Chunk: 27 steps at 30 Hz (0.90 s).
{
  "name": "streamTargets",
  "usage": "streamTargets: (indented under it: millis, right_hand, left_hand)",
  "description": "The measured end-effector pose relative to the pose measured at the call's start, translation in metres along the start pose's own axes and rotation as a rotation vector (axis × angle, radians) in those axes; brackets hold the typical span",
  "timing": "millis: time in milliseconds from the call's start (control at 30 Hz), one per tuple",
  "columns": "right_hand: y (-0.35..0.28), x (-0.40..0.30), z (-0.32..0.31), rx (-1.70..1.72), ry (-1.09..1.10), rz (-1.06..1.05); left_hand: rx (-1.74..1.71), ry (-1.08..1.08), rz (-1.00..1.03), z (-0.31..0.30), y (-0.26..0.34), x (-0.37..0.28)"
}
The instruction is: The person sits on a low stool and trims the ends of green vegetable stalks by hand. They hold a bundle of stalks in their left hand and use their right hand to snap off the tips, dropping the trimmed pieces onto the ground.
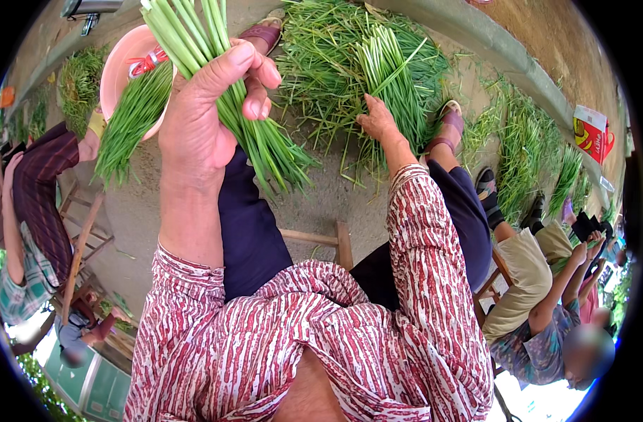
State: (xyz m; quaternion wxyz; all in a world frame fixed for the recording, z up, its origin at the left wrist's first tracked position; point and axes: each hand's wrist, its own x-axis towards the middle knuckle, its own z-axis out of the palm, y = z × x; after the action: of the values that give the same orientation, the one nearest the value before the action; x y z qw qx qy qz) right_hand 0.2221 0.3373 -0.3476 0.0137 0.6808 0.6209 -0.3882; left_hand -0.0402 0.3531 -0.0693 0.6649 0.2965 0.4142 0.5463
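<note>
My left hand [210, 105] is raised close to the camera, its fingers wrapped around a bunch of garlic chives [266, 140]. The pale stem ends point up and the green leaf tips hang down to the right. Lower down, my right hand [380, 120] reaches to a second bundle of chives [390, 74] lying on a large heap of loose chives [316, 68]. Its thumb and index finger are apart at the bundle's left edge, with nothing visible between them; the other fingers are partly hidden.
A pink basin [112, 87] at left holds another chive bunch [137, 111] and red-and-white ties [148, 61]. A concrete curb [503, 45] runs behind the heap. Seated people are on both sides, more chives [527, 142] lie at right, and a red bag [591, 134] stands beyond.
</note>
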Motion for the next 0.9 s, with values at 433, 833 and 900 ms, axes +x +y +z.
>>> streamTargets:
  millis: [433,833,900]
  right_hand:
    - [-0.042,-0.173,-0.062,1.079,0.553,0.039]
    - [-0.127,-0.46,-0.121,1.324,0.112,-0.37]
    - [-0.128,-0.476,-0.108,1.278,0.045,-0.345]
  left_hand:
    - [-0.035,0.116,-0.213,0.014,-0.009,-0.079]
    - [-0.314,0.072,-0.404,0.044,-0.003,-0.262]
    - [-0.33,0.032,-0.382,0.046,-0.002,-0.276]
